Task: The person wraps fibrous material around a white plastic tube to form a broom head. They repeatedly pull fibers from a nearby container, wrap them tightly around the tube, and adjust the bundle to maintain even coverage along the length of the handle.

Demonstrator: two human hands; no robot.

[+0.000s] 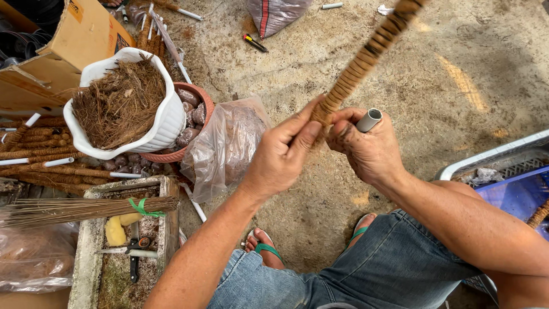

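A long pole wrapped in brown coir rope (366, 57) slants from the top right down to my hands. Its bare grey pipe end (369, 120) sticks out past my right hand (369, 149), which is closed around the pole's lower part. My left hand (283, 154) pinches the wrapped fibre just below the coils, thumb pressed against the pole. Both hands touch at the pole, above my knees in blue denim shorts.
A white pot of brown fibre (123, 106) leans on a terracotta pot (191, 117), beside a plastic bag (226, 146). Finished coir poles (46, 157) lie at the left. A trough (123, 246) holds scissors and a stick bundle (86, 209). A blue crate (514, 189) is at the right.
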